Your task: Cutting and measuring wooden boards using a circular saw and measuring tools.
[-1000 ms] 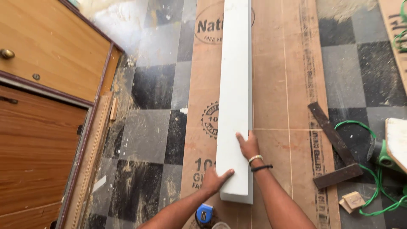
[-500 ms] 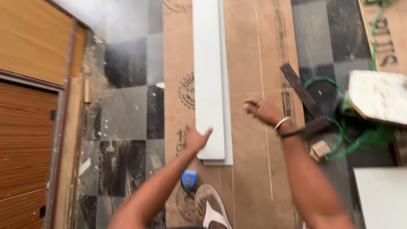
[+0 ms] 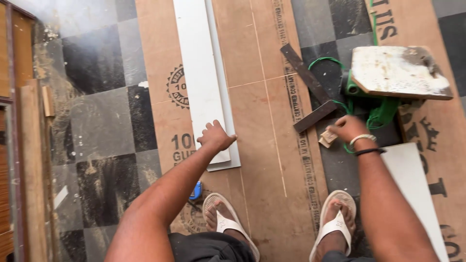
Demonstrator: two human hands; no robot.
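Observation:
My left hand [image 3: 216,137] presses down on the near end of a long white board [image 3: 200,73], thumb over its right edge. A second white strip [image 3: 228,104] lies under it, offset to the right. Both rest on a brown plywood sheet [image 3: 272,145]. My right hand [image 3: 347,128], with a bangle and a black band at the wrist, has its fingers curled against a small wooden block [image 3: 326,138] beside a dark L-shaped steel square [image 3: 310,92]. Whether it grips the block is unclear.
A green power tool [image 3: 381,109] with a green cord [image 3: 326,60] sits under a paint-stained board [image 3: 398,73]. A white panel [image 3: 412,184] lies at right, a blue tape measure [image 3: 195,190] by my sandalled left foot [image 3: 225,218]. Wooden door frame [image 3: 29,145] stands left.
My right hand left the white board and swung right to the small wooden block. My left hand moved onto the board's near end. The view shifted right.

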